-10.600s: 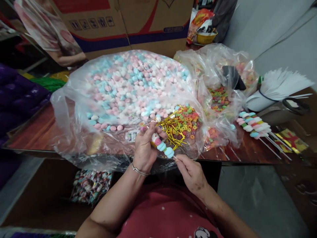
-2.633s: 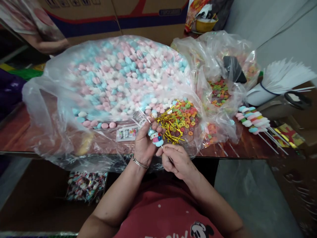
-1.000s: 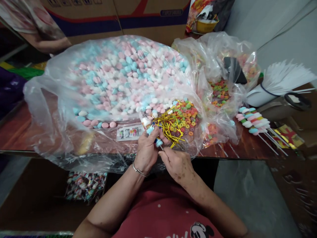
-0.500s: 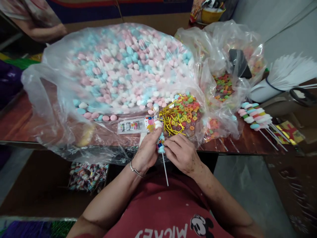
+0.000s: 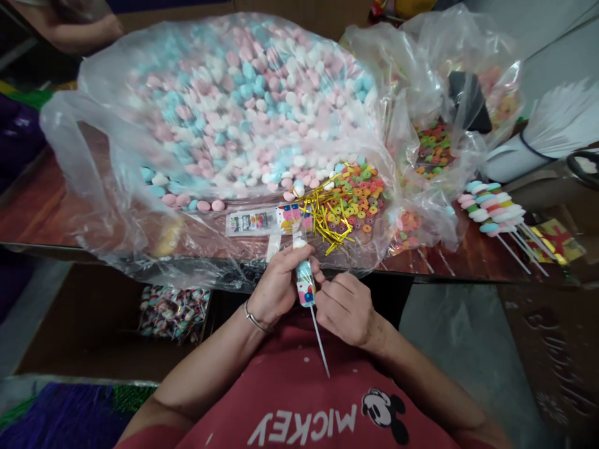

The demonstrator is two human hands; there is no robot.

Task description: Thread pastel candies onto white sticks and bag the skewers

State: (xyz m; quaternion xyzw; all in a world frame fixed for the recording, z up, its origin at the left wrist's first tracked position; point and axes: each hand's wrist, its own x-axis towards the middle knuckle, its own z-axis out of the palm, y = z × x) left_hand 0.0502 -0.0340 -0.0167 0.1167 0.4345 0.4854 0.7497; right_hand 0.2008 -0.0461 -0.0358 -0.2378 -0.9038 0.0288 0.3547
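Between my hands is a candy skewer (image 5: 304,268), marshmallows on a white stick (image 5: 321,343) inside a clear printed sleeve (image 5: 306,294). My left hand (image 5: 281,280) is closed round its upper part, thumb across the front. My right hand (image 5: 346,305) has its fingers curled and pinched at the sleeve's right edge, near the bottom; its fingertips are partly hidden. The stick sticks out below, pointing down toward my shirt. Just beyond the skewer lie flat printed sleeves (image 5: 253,221) and a pile of gold twist ties (image 5: 327,218).
A large clear bag of pink, blue and white marshmallows (image 5: 243,106) covers much of the table (image 5: 28,212). Ring gummies (image 5: 360,199) lie beside the ties. Finished skewers (image 5: 496,209) and a holder of white sticks (image 5: 515,159) are on the right. A box (image 5: 93,330) holds wrapped skewers below left.
Both hands and the skewer have come lower and closer to my body. The printed sleeve now reaches down over the bottom marshmallow. My view has tilted down a little.
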